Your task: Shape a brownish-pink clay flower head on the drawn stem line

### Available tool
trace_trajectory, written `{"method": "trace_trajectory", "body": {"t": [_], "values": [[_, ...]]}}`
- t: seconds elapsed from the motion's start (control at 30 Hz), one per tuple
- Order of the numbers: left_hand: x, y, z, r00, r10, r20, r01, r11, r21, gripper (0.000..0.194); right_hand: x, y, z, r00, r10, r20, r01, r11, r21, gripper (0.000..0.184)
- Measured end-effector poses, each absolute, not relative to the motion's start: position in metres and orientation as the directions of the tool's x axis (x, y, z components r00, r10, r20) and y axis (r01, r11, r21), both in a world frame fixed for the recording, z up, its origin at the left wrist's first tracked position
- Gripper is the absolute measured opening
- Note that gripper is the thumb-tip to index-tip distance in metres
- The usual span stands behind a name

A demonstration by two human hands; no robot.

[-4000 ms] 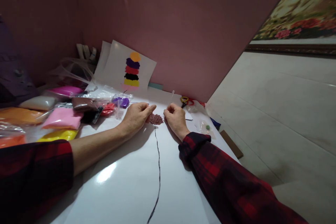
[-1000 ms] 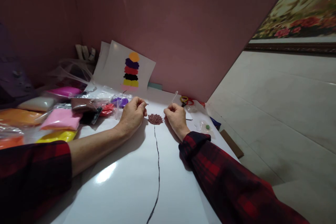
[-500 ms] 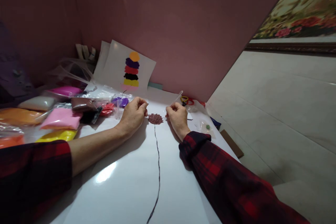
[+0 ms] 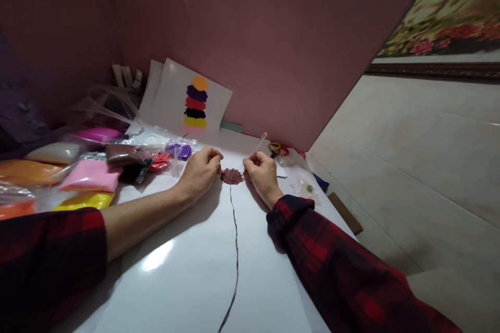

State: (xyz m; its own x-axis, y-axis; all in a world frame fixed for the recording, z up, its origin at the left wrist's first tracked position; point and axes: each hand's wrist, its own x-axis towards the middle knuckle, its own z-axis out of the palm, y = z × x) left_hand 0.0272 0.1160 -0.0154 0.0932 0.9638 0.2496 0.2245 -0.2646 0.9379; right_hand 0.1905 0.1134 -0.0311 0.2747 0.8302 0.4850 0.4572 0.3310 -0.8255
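A spiky brown clay patch (image 4: 232, 176) lies on the large white paper (image 4: 187, 276), at the top of a dark twisted line (image 4: 236, 242). Just left of the patch is my left hand (image 4: 201, 170), thumb and fingers pinched together; anything between them is too small to make out. My right hand (image 4: 264, 174) pinches a thin clear plastic clay tool (image 4: 262, 140) at the patch's right edge. The tool's rounded end sticks up above the knuckles, while its lower tip is hard to see.
Bags of coloured clay, among them a pink bag (image 4: 91, 176) and a yellow bag (image 4: 88, 201), crowd the left. A sheet with stacked coloured bands (image 4: 219, 106) leans on the wall. Yellow-handled scissors (image 4: 274, 148) and a small bag with a green lump (image 4: 309, 188) lie at right.
My right hand has shifted slightly left, closer to the brown patch, and the clear tool has tilted with it. My left hand has moved slightly, still pinched by the patch.
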Motion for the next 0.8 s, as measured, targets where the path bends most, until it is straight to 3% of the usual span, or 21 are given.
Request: {"method": "trace_trajectory", "body": {"t": [0.8], "values": [[0.0273, 0.1119, -0.0141, 0.227, 0.944, 0.240, 0.347, -0.309, 0.886, 0.016, 0.1878, 0.1097, -0.0300, 0.155, 0.832, 0.532, 0.489, 0.404, -0.773, 0.019]]}}
